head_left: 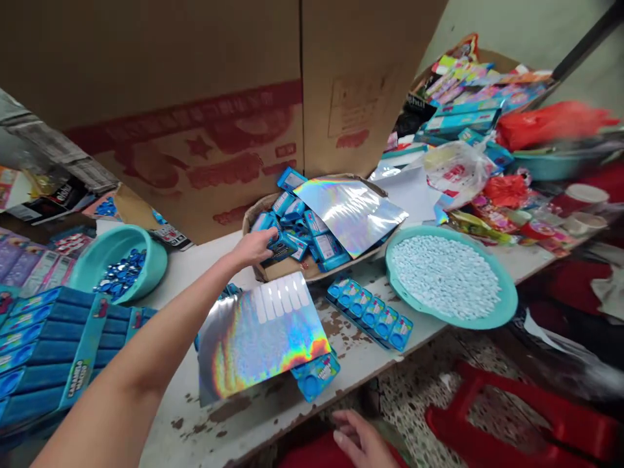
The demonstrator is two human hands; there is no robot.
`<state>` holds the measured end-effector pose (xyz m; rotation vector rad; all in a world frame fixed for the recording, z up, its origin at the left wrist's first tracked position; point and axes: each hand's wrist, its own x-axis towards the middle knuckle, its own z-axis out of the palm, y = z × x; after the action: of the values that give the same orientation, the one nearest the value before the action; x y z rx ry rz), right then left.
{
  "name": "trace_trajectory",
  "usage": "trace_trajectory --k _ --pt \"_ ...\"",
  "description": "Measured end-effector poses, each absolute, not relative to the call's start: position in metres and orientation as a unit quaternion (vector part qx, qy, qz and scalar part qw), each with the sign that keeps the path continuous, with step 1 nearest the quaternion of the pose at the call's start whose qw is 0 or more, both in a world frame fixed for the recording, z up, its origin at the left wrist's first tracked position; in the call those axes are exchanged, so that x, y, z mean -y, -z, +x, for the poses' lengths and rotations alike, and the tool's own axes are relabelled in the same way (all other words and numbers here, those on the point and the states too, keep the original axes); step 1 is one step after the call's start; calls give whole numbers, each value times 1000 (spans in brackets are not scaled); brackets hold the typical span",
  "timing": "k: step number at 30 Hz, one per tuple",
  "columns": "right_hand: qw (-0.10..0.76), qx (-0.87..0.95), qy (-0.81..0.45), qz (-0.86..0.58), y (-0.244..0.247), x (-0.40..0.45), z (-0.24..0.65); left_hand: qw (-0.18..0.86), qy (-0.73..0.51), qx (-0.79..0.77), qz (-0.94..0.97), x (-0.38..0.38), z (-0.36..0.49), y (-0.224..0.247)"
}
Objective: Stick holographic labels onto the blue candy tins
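Observation:
My left hand (256,247) reaches into a shallow cardboard tray (336,275) piled with small blue boxes. Its fingers are closed on the edge of a small blue box (283,247) at the tray's left side. A shiny holographic sheet (348,211) covers the right part of the pile. Below my left forearm, another holographic sheet (263,335) with pale strips lies over blue blister cards, and one blue card (316,376) sticks out from under it. My right hand (359,439) hangs low before the table edge, fingers loosely curled and apart, holding nothing.
A blue card with round blisters (370,313) lies beside a teal basin of pale pellets (446,276). At left are a teal bowl (156,263) of blue wrapped pieces and stacked blue boxes (39,351). Large cartons (195,78) stand behind; a red stool (526,416) is at lower right.

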<state>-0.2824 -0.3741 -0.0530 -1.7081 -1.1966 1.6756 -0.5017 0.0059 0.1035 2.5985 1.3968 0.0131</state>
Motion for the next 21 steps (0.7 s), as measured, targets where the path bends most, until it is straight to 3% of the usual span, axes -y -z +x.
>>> trace_trajectory --k 4,7,10,15,21 --pt "257 420 -591 -640 56 381 -235 183 151 -420 876 -31 -455 -34" --pt "271 395 -582 -657 58 385 -196 281 169 -439 837 -38 -448 -13" --pt "281 395 -585 -650 48 378 -162 286 124 -476 823 -23 -456 -34" --pt "274 512 -573 -579 3 325 -121 232 -67 -595 767 67 -485 -96" --pt "312 749 -397 -430 -56 209 -155 152 -62 -683 712 152 -513 -92"
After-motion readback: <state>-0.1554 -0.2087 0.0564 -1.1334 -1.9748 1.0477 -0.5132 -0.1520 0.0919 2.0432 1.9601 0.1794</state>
